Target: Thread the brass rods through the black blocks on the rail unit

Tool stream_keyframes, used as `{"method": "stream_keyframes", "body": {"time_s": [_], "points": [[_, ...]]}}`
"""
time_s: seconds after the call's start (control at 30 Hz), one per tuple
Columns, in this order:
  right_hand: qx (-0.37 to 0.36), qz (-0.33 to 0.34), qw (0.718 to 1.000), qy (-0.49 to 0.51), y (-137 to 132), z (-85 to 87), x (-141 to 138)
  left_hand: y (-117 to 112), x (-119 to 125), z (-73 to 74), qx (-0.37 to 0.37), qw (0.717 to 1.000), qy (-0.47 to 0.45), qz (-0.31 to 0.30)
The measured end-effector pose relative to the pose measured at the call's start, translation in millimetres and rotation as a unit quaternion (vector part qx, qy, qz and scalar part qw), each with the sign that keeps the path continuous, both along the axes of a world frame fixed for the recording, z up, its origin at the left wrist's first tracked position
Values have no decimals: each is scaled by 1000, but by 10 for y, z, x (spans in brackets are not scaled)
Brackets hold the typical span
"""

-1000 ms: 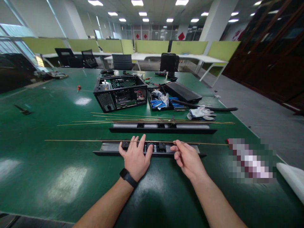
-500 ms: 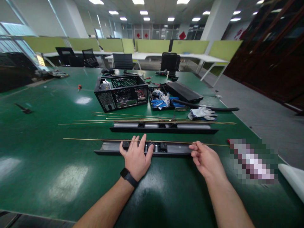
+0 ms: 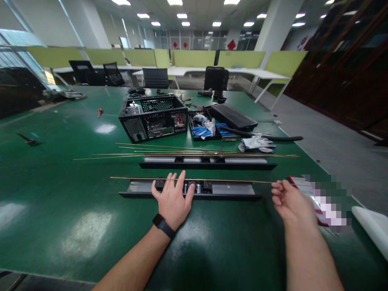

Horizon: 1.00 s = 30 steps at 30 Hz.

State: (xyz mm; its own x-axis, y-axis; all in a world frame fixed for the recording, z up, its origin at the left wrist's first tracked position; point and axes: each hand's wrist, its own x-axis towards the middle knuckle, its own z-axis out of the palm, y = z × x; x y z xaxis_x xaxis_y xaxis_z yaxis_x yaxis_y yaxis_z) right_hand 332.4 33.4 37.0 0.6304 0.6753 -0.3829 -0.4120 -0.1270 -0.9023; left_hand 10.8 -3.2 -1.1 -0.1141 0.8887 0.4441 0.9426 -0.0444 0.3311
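Note:
My right hand (image 3: 290, 202) pinches a thin brass-coloured rod (image 3: 233, 180) near its right end. The rod runs leftward across the top of the nearer metal rail (image 3: 232, 188), which has a dark front edge and black blocks in its middle. My left hand (image 3: 174, 198), wearing a black watch, lies spread over the blocks, palm down, with its fingertips at the rod. Part of the rail and blocks is hidden under that hand. Just beyond lies a second, similar rail (image 3: 194, 166), with several more thin rods (image 3: 127, 154) strewn along and above it.
Farther back stand an open computer case (image 3: 163, 127) and a black tray (image 3: 194, 138) of blue-white gloves. A white glove (image 3: 257, 144), a black tube (image 3: 269, 138) and a flat black panel (image 3: 232, 116) lie to the right. A partly blurred red-white packet (image 3: 307, 188) sits near my right hand.
My right hand has moved right, drawing the rod along, so its left end has slid rightward over the rail. My left hand has stayed in place on the rail.

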Motion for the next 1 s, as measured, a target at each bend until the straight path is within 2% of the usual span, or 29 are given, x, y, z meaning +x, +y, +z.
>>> {"method": "stream_keyframes", "body": {"time_s": [0.1,0.17,0.4,0.77,1.0], "points": [[-15,-42,999,19,4,64,-18,1,1,-4,1,1000,1,-1],[-11,-34,999,21,-3,92,-87,4,3,-11,3,1000,1,1],[-4,48,999,25,-86,89,-468,6,7,-19,4,1000,1,1],[20,192,980,40,-156,-90,-1007,6,9,-24,1,1000,2,2],[16,231,971,67,-173,-64,-1242,12,11,-19,5,1000,1,0]]}}
